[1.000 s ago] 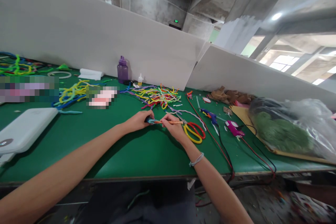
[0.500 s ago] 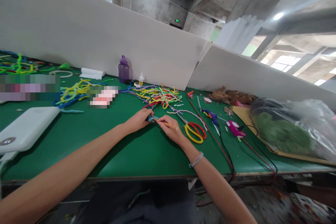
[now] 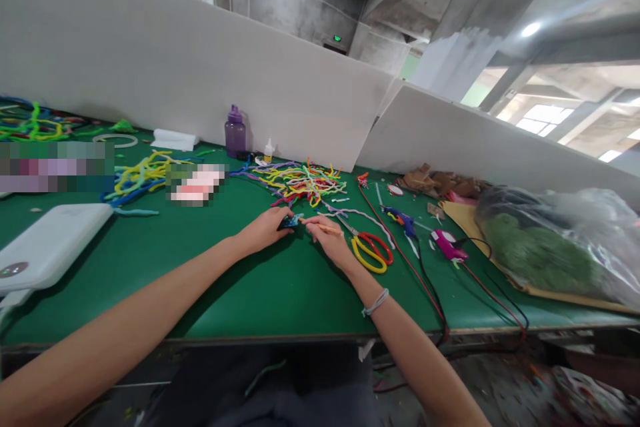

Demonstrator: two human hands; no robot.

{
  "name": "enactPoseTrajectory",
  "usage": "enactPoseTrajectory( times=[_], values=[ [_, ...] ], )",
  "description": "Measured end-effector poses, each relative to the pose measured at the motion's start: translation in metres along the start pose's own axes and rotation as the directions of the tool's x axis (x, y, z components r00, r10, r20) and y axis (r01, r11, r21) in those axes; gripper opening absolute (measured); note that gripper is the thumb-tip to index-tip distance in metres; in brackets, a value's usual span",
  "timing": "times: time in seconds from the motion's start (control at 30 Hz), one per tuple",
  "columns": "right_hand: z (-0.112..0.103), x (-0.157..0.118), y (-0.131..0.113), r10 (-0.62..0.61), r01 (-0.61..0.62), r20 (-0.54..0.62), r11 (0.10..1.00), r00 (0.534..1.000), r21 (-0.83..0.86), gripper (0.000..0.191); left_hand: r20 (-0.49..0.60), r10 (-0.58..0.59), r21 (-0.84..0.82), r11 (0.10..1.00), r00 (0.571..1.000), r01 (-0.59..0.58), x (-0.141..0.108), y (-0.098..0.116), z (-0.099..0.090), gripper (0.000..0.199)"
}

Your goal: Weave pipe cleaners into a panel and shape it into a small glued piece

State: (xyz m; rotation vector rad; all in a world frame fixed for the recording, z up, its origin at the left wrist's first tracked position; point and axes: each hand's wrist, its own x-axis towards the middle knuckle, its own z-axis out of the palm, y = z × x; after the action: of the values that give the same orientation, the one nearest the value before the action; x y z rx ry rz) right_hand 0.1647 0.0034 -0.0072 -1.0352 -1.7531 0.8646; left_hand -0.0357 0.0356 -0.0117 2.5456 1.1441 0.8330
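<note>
At the frame's centre, the left hand (image 3: 265, 230) grasped a small blue-and-black patterned piece (image 3: 292, 221); the right hand (image 3: 330, 240) pinched a slender orange-brown rod (image 3: 329, 230), tip at the piece's right edge. Sound work, in judgement, required a firm left hold and light, short rod movements. Counted: one piece, one rod, one pair of red-and-yellow-handled metal scissors (image 3: 373, 251) right of centre, one purple translucent bottle (image 3: 235, 135) upper left of centre.

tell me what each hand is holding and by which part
The left hand holds a small blue piece by its left end; the exact grip is hidden. The right hand holds a stick near the end by that piece.
</note>
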Motion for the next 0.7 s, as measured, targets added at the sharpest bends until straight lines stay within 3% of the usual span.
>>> enactPoseTrajectory(
  times=[0.17, 0.37, 0.7],
  values=[
    [-0.007, 0.005, 0.003, 0.120, -0.124, 0.040, 0.980, 0.992, 0.153, 0.022, 0.034, 0.046, -0.067, 0.997, 0.998, -0.043, 0.003, 0.000, -0.006, 0.029],
    [-0.008, 0.000, -0.007, 0.062, -0.066, 0.078, 0.997, 0.995, 0.051, 0.023, 0.141, 0.038, -0.132, 0.991, 0.989, -0.019, 0.003, 0.003, -0.014, 0.038],
    [-0.008, -0.005, -0.017, -0.029, 0.036, 0.142, 0.998, 0.989, -0.045, 0.022, 0.091, 0.094, -0.098, 0.992, 0.991, -0.085, 0.004, 0.002, -0.014, 0.045]
  ],
)
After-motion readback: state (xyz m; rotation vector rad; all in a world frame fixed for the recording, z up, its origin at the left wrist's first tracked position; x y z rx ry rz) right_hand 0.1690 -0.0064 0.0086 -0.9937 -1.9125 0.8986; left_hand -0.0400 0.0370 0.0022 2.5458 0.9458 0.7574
